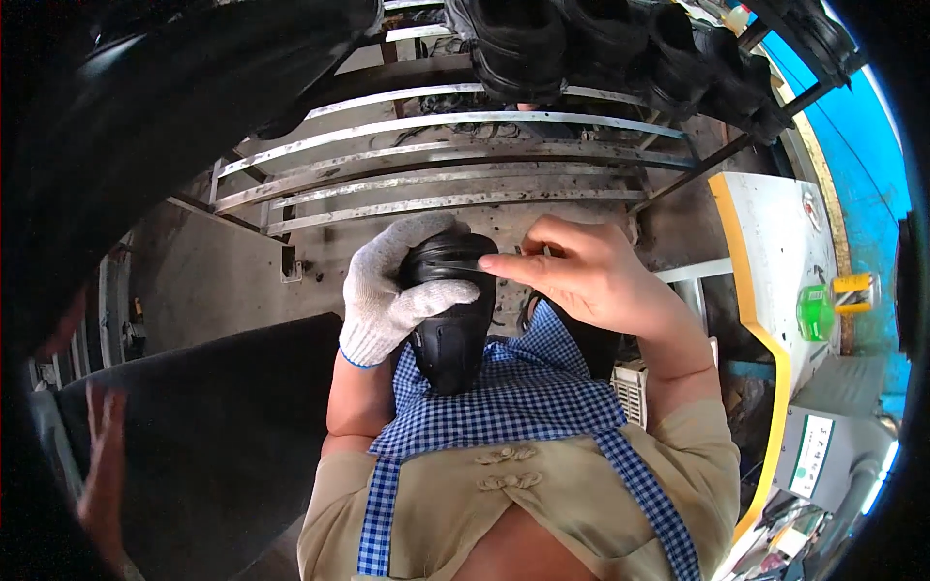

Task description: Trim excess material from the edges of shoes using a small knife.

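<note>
A black shoe (448, 334) stands out dark above my lap, its lower end over a blue checked apron (504, 392). My left hand (387, 286), in a pale knit glove with a blue cuff edge, is wrapped around the shoe's left side, thumb across its front. On the opposite side, my bare right hand (591, 271) reaches in with one digit stretched out, its tip touching the shoe's upper right edge by some raised bands. The other fingers of that hand are bent and apart from this digit. I see nothing held in them.
Metal rack rails (465, 150) cross ahead, with several black shoes (518, 44) above. A dark, flat-topped surface (213, 426) lies left; another person's blurred hand (102, 474) is at its edge. Right stand a yellow-edged white machine panel (775, 252), a green bottle (816, 312) and a grey box (823, 455).
</note>
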Motion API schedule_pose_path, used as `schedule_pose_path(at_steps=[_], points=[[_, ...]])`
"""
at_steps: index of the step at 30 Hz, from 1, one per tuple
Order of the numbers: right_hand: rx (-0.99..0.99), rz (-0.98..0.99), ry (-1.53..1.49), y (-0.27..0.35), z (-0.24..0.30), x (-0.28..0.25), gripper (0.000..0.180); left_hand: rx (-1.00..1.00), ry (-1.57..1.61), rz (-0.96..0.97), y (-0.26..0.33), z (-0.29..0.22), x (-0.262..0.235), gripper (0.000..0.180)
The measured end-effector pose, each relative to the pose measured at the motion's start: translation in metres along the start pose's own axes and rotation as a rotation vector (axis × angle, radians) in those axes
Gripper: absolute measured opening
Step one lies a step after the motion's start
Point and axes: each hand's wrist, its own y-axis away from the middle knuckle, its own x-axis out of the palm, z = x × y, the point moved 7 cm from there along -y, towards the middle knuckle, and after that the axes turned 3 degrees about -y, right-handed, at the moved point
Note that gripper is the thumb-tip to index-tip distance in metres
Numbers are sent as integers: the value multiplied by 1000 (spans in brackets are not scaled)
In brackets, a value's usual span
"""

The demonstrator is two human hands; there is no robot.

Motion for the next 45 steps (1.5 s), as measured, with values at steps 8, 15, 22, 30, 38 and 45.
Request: schedule_pose_path(at_steps=[8, 15, 22, 30, 38, 45], points=[[22, 18, 156, -1, 0, 5, 56, -67, -1, -44, 3, 7, -1, 73], [-2, -28, 70, 0, -3, 3, 54, -110, 84, -46, 5, 6, 0, 73], [39, 24, 145, 4, -6, -4, 50, -100, 46, -29, 5, 7, 0, 72], [40, 39, 178, 3, -1, -24, 42, -100, 80, -22, 5, 9, 0, 69], [60, 102, 229, -3, 5, -28, 40, -117, 104, -14, 7, 8, 3, 68], [44, 53, 123, -2, 1, -28, 38, -141, 130, -8, 7, 8, 3, 68]])
